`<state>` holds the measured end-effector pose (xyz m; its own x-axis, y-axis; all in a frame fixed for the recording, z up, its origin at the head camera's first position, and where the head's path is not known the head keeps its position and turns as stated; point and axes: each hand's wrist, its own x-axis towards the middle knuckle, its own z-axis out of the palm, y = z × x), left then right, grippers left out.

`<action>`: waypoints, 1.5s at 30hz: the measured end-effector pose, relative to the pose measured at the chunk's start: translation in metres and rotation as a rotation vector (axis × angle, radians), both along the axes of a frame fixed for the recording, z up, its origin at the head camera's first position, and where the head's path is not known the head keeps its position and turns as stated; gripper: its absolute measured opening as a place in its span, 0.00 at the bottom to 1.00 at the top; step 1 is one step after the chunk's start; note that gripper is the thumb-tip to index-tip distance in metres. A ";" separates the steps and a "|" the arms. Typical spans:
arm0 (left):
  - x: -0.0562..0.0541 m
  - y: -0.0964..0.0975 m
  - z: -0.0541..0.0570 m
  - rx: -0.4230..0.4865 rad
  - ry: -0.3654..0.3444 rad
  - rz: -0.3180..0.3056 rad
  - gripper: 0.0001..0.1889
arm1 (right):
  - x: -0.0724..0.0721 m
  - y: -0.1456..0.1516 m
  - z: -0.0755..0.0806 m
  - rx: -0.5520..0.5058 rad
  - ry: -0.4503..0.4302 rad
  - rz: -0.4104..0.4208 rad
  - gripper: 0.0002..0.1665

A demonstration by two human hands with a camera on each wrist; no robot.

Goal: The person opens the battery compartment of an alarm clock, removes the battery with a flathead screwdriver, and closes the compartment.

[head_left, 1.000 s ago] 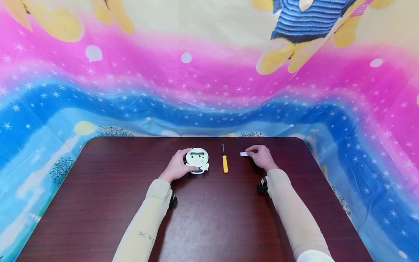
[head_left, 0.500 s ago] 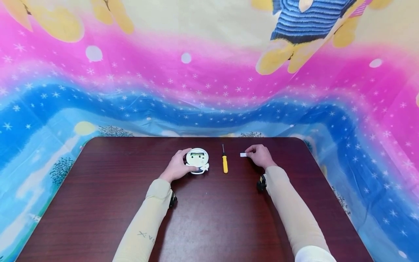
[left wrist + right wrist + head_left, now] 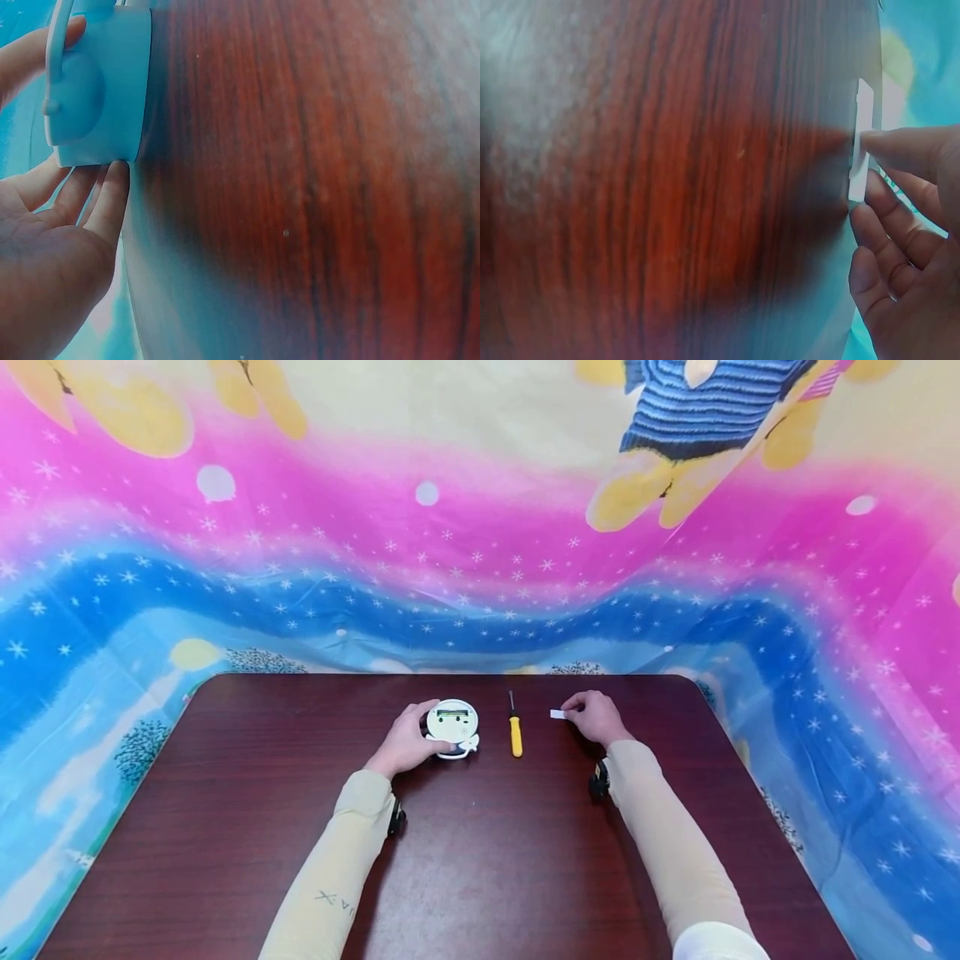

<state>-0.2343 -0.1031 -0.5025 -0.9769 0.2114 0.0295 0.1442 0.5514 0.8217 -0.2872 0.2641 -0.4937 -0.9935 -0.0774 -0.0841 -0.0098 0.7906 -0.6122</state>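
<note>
A round white device (image 3: 452, 720) rests on the table, with an oblong recess and two dark spots on its upward face. My left hand (image 3: 403, 741) grips it from the left, the thumb across the near side. In the left wrist view, fingers press the wall of the device (image 3: 112, 90), beside a curved handle-like strip. Farther right, my right hand (image 3: 597, 718) pinches a small flat white piece (image 3: 557, 714) at the table surface. The right wrist view shows the white piece (image 3: 861, 142) edge-on, a fingertip on its face and other fingers at its end.
A screwdriver (image 3: 515, 735) with a yellow handle lies between the hands, its shaft pointing to the far edge. The dark brown wooden table (image 3: 480, 877) meets a patterned cloth (image 3: 450, 568) hanging behind it and at both sides.
My right forearm has shifted very slightly left and the white piece has moved a touch nearer. My left hand and the round device have stayed still.
</note>
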 end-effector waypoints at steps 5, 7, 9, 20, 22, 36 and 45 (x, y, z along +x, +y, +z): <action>0.000 0.000 0.000 0.001 -0.009 -0.002 0.46 | -0.001 0.002 -0.001 -0.008 0.000 -0.001 0.08; 0.000 0.000 0.000 0.001 -0.008 -0.002 0.47 | -0.001 0.002 -0.001 -0.010 0.002 0.000 0.08; 0.000 0.000 0.000 0.002 -0.006 0.001 0.46 | -0.002 0.002 -0.002 -0.010 0.006 0.002 0.08; 0.000 0.001 -0.002 0.005 -0.007 0.001 0.46 | 0.000 0.003 -0.002 -0.026 0.052 0.029 0.11; 0.000 0.001 -0.002 0.004 -0.006 0.003 0.46 | -0.001 0.003 -0.001 -0.031 0.065 0.019 0.11; 0.000 0.000 -0.002 0.000 -0.009 0.005 0.46 | 0.000 -0.004 -0.001 -0.044 0.063 0.012 0.11; 0.000 0.000 0.000 0.001 -0.006 0.007 0.46 | 0.001 -0.009 0.000 -0.022 0.080 0.013 0.11</action>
